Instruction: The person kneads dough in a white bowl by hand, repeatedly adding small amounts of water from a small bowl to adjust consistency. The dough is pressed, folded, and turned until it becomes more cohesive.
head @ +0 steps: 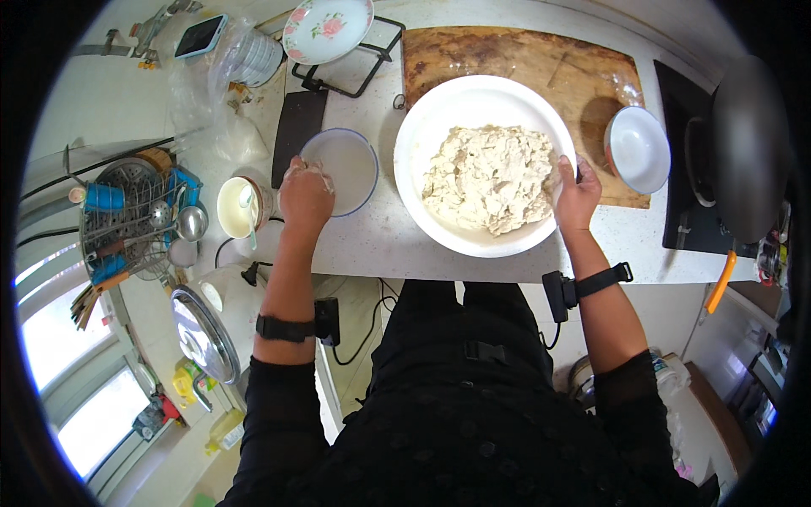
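A large white basin point(437, 117) holds a rough, shaggy mass of dough point(491, 177) and overlaps the front of a wooden board. My right hand point(580, 193) grips the basin's right rim, thumb on the inner side and fingers outside. To the left of the basin stands a blue-rimmed bowl point(348, 171) with a pale interior; I cannot tell what is in it. My left hand point(306, 193), smeared with dough or flour, is closed over this bowl's left rim, its fingertips partly hidden.
The worn wooden board point(519, 54) carries a small white bowl point(640, 149) at its right. A dark wok point(751, 149) sits on the black cooktop point(684, 101). At left are a cream cup with a spoon point(236, 206), a utensil rack point(127, 222) and a floral plate point(329, 28) on a pan support.
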`<state>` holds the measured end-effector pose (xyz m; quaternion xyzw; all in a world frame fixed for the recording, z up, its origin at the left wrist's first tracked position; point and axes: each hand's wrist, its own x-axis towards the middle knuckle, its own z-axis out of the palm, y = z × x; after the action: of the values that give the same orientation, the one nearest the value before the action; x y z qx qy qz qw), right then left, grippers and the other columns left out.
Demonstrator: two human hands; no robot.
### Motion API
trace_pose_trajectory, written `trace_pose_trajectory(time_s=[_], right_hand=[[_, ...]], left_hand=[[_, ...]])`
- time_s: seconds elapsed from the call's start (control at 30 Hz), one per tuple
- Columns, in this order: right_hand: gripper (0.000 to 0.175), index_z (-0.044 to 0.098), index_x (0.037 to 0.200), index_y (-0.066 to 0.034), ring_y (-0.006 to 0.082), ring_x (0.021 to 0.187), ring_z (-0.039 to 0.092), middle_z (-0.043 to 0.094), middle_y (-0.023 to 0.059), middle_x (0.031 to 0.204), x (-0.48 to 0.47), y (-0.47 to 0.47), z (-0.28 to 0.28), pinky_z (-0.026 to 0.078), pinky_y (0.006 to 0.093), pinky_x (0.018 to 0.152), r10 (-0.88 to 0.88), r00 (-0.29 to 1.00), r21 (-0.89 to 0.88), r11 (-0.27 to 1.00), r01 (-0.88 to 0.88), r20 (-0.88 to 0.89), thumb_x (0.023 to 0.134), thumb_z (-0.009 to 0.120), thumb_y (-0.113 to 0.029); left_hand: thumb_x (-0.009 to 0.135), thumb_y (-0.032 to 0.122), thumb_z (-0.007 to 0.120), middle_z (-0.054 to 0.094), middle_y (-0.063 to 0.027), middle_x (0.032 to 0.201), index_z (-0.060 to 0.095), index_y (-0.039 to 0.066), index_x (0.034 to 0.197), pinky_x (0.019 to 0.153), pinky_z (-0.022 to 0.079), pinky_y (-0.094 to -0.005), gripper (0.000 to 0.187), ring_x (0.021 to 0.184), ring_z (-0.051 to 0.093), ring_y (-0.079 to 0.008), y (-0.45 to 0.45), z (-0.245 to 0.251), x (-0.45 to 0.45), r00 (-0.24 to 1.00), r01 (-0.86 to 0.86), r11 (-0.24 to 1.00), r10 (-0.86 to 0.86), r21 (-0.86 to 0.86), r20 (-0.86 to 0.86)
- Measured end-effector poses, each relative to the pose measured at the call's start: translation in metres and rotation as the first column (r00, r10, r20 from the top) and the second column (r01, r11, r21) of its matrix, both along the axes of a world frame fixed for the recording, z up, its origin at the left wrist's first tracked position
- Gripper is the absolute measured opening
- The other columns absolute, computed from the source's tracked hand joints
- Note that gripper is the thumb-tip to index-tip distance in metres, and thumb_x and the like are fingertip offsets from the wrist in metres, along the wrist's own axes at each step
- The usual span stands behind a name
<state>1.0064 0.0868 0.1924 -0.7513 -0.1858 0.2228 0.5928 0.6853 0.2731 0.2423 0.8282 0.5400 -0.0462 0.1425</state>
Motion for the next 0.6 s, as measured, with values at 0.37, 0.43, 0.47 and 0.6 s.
trace_pose_trajectory(time_s=[0.37, 0.43, 0.47, 0.6], right_hand=[[0.025, 0.059, 0.101, 0.0068, 0.0107, 0.076, 0.055, 0.062, 0.0066, 0.086, 0.002, 0.001, 0.0, 0.044, 0.0241, 0.071, 0.0, 1.0, -0.007, 1.0, 0.0, -0.01, 0.085, 0.06, -0.012], [0.025, 0.059, 0.101, 0.0069, 0.0109, 0.077, 0.056, 0.062, 0.0069, 0.086, 0.0, -0.001, 0.001, 0.044, 0.0241, 0.071, 0.0, 1.0, 0.001, 1.0, 0.0, -0.029, 0.085, 0.059, -0.012], [0.025, 0.059, 0.101, 0.0069, 0.0109, 0.077, 0.056, 0.062, 0.007, 0.087, 0.0, 0.0, 0.001, 0.044, 0.0241, 0.071, 0.003, 1.0, 0.006, 1.0, -0.003, -0.023, 0.085, 0.059, -0.012], [0.024, 0.059, 0.101, 0.0068, 0.0108, 0.078, 0.055, 0.062, 0.0069, 0.088, -0.003, 0.001, 0.003, 0.044, 0.0237, 0.072, -0.009, 1.0, 0.025, 1.0, 0.01, -0.013, 0.085, 0.06, -0.011]], left_hand=[[0.078, 0.011, 0.053, 0.059, -0.0124, 0.093, 0.067, 0.01, 0.089, 0.077, 0.046, -0.0385, 0.018, 0.088, 0.058, -0.0293, 0.023, -0.008, -0.026, 0.967, 0.023, 0.997, -0.039, 0.067, 0.251], [0.077, 0.011, 0.054, 0.059, -0.0112, 0.09, 0.066, 0.009, 0.086, 0.077, 0.046, -0.0381, 0.015, 0.088, 0.057, -0.0296, 0.021, 0.0, -0.029, 0.992, -0.016, 0.999, 0.012, 0.03, 0.127], [0.076, 0.011, 0.055, 0.059, -0.0105, 0.089, 0.065, 0.008, 0.084, 0.077, 0.046, -0.0379, 0.013, 0.088, 0.057, -0.0297, 0.021, 0.003, -0.028, 0.997, -0.038, 0.999, 0.035, 0.028, 0.074], [0.074, 0.012, 0.057, 0.059, -0.0082, 0.087, 0.064, 0.008, 0.083, 0.076, 0.046, -0.0377, 0.012, 0.089, 0.057, -0.0292, 0.016, 0.011, -0.023, 0.994, -0.089, 0.996, 0.087, 0.022, 0.059]])
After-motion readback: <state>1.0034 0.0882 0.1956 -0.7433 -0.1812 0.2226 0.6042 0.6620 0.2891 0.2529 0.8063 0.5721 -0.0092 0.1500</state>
